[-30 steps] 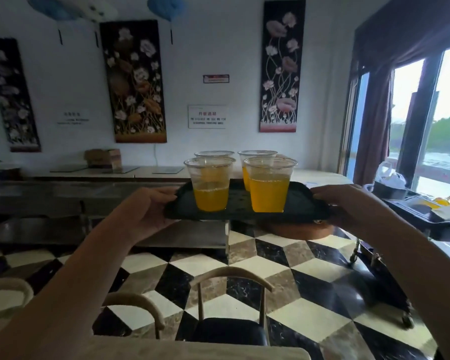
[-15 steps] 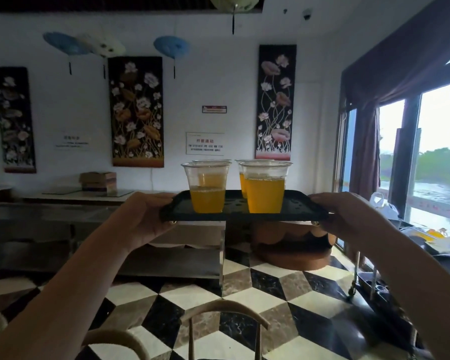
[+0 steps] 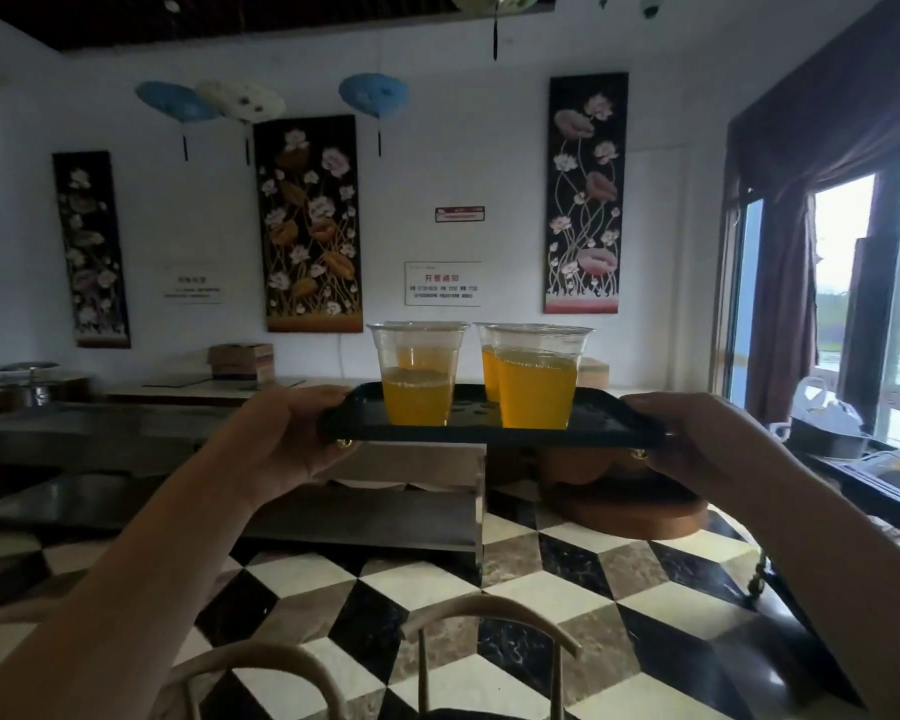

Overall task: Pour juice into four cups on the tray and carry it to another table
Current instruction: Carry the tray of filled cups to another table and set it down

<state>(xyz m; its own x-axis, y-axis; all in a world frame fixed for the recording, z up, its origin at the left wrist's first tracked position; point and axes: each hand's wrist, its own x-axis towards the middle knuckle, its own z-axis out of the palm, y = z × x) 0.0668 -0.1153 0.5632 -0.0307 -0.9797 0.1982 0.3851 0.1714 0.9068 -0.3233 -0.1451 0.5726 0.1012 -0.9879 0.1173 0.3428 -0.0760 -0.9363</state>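
A black tray [image 3: 476,431] hangs level in the air at chest height, seen almost edge-on. My left hand [image 3: 287,433] grips its left end and my right hand [image 3: 707,444] grips its right end. Clear plastic cups with orange juice stand upright on it: one at the front left [image 3: 418,376], one at the front right [image 3: 539,379], and another [image 3: 487,363] partly hidden behind the right one. A further cup behind the left one shows only as juice seen through it.
Two chair backs [image 3: 489,631] stand just below me on the checkered floor. A steel counter with shelves [image 3: 126,439] runs along the back wall. A round wooden base [image 3: 630,506] sits beyond the tray, and a dark cart [image 3: 863,459] stands by the window on the right.
The view has tilted upward, showing more wall and ceiling. The tray stays level in both hands and now appears closer to eye level, with the chairs lower in view.
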